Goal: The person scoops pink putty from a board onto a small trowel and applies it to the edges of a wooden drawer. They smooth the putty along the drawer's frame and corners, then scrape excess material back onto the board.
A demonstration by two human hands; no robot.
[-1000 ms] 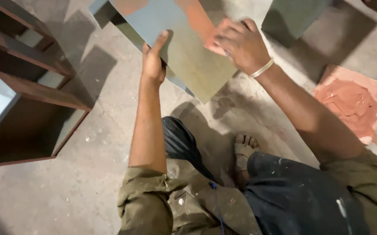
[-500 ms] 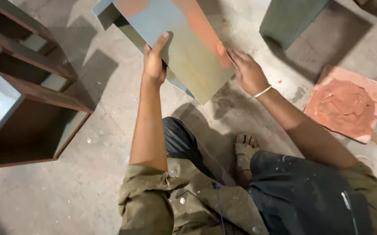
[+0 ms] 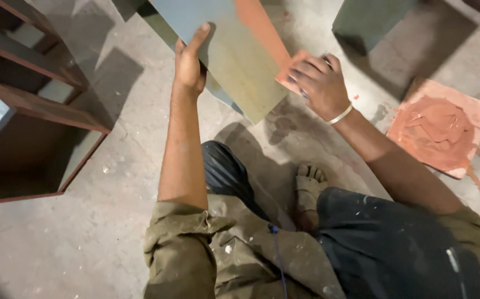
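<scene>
The left hand (image 3: 190,63) still grips the grey panel (image 3: 223,55) at upper centre, while the right hand (image 3: 320,83), clenched on a scraper (image 3: 291,71), has moved back onto its reddish-coated right edge, spreading more filler.

- Left hand (image 3: 189,65), arm extended, thumb raised along its grip, fingers hidden behind.
- Right hand (image 3: 320,84), wrist bent, fingers curled tight around its grip.

Grey-green metal panel (image 3: 234,61) tilted off floor, reddish-brown coat along right edge; flat scraper (image 3: 291,71) pressed against it.
</scene>
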